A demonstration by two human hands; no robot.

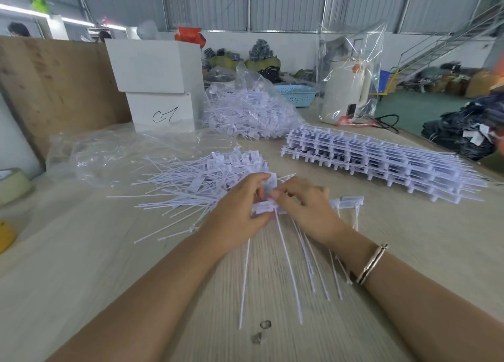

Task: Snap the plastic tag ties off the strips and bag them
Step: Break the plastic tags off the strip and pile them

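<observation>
Both hands meet over the middle of the wooden table. My left hand and my right hand both grip a strip of white tag ties, whose long tails hang toward me. The tag heads sit between my fingers, partly hidden. A loose heap of snapped-off tag ties lies just left of and behind my hands. A stack of whole strips lies to the right. An empty clear plastic bag lies at the left, and a filled bag of ties sits behind the heap.
Two stacked white boxes and a wooden board stand at the back left. A tape roll sits at the left edge. A white kettle in clear wrapping and a blue basket stand at the back right.
</observation>
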